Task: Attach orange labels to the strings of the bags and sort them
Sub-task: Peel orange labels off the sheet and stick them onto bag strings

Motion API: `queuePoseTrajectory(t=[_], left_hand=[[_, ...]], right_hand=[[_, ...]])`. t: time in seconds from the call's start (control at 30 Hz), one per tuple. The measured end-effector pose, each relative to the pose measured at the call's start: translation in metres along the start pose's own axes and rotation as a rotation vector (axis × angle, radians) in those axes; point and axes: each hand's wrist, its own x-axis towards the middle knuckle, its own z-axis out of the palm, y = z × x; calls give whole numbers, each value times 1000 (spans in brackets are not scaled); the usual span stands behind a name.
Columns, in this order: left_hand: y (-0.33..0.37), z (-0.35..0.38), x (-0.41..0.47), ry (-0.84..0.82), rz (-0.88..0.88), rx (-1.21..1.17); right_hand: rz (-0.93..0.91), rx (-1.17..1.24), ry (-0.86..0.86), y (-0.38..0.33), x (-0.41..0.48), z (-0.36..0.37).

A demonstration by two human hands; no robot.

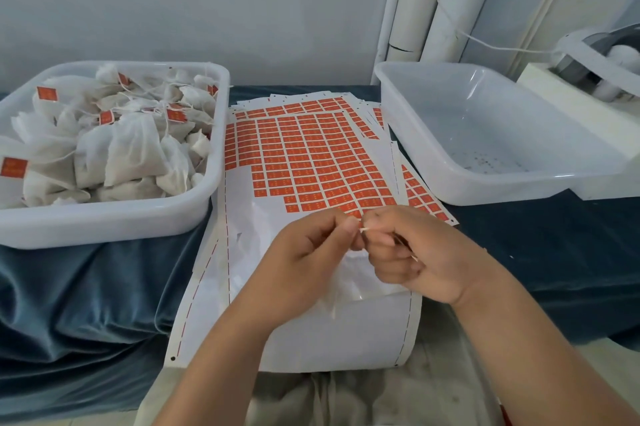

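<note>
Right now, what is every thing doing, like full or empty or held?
left hand, pinching the string.
right hand, pinching the string too.
loose bag, hanging under both hands.
left tub, full of white bags, many already labelled.
right tub, no bags in it.
label sheet, partly peeled, near left part bare.

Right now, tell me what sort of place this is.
Likely a small hand-packing workbench: a tub of tagged cloth bags, sheets of orange labels, and a second tub.
</note>
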Motion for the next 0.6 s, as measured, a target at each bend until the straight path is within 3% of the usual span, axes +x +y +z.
queuePoseTrajectory(t=[0.17,0.3,0.37,0.5,0.6], left_hand=[[4,0,-2,19,37,69],[9,-15,4,36,-14,-2],[11,-13,0,1,-25,-39],[11,-3,-8,87,-3,-37],[4,-1,-4,236,-42,113]], right_hand=[[-60,553,-168,1,1,-3],[-127,700,-151,-1,-2,10],[-177,640,-140,-4,-4,13],[-298,158,-10,-15,-9,5],[-379,352,0,-20,-14,-8]])
